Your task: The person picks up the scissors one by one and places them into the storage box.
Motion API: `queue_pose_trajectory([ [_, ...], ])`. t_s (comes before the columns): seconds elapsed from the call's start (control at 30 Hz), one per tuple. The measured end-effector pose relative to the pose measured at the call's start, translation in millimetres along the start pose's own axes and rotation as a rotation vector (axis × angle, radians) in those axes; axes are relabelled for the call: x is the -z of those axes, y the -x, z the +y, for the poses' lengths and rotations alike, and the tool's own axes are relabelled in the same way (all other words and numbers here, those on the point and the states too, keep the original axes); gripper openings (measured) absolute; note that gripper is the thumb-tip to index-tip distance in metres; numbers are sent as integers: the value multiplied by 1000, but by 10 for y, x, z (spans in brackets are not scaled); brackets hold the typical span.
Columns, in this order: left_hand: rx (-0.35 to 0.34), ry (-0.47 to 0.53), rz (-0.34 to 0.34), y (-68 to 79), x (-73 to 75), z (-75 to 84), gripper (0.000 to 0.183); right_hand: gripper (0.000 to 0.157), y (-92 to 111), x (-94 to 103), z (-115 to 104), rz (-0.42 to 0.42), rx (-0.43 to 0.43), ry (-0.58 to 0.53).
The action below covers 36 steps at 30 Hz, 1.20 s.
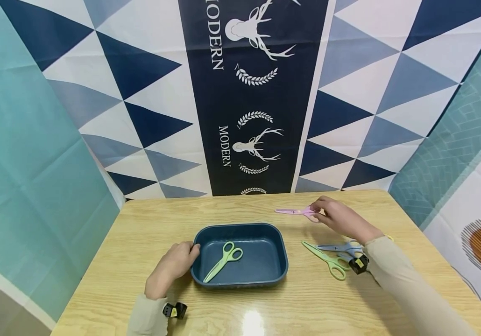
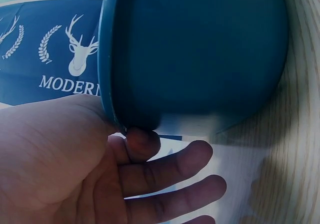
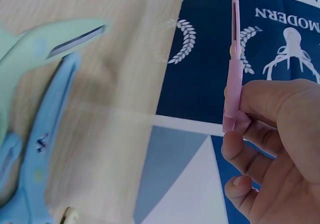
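Note:
A dark blue rectangular tray (image 1: 261, 280) stands on the wooden table, one pair of green scissors (image 1: 223, 261) lying inside it. My left hand (image 1: 177, 261) pinches the tray's left rim between thumb and index finger; in the left wrist view the other fingers extend under the tray wall (image 2: 200, 59). Pink scissors (image 1: 295, 212) are held by the handle in my right hand (image 1: 339, 217), blades pointing left, above the table's back right part. The right wrist view shows the pink scissors (image 3: 233, 84) edge-on, pinched between thumb and fingers.
Right of the tray, another pair of green scissors (image 1: 328, 261) overlaps blue scissors (image 1: 337, 247) on the table (image 1: 148, 219). A bit of yellow handle (image 1: 389, 237) peeks out behind the right wrist. A patterned cloth (image 1: 257, 102) hangs behind the table's back edge.

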State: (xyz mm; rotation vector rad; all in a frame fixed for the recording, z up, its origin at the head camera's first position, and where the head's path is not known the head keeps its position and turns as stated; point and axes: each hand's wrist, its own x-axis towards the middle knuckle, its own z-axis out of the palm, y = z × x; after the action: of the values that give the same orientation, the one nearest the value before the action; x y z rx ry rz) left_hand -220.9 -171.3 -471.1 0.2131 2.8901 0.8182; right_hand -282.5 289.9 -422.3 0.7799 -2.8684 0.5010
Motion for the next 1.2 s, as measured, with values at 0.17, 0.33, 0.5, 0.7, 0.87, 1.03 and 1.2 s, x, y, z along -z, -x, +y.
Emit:
queue_pose_trajectory([
  [0.17,8,0,-10,-1,4,9,31,14,-40,39,-139,3,32,19],
  [0.33,12,-6,-16,-5,16,9,31,11,-94,66,-282,-2,86,30],
  [0.5,13,-2,-19,-8,26,15,32,12,-163,72,-383,-26,106,31],
  [0.7,20,-10,-25,-12,21,8,32,13,-225,63,-483,-13,119,25],
  [0.87,23,-10,-25,-8,28,9,32,13,-283,34,-554,3,136,29],
  [1.03,21,-11,-22,-1,31,8,32,14,-344,-7,-592,-1,142,24],
  [1.2,24,-15,-25,-1,24,5,31,13,-383,-24,-614,-20,131,14],
])
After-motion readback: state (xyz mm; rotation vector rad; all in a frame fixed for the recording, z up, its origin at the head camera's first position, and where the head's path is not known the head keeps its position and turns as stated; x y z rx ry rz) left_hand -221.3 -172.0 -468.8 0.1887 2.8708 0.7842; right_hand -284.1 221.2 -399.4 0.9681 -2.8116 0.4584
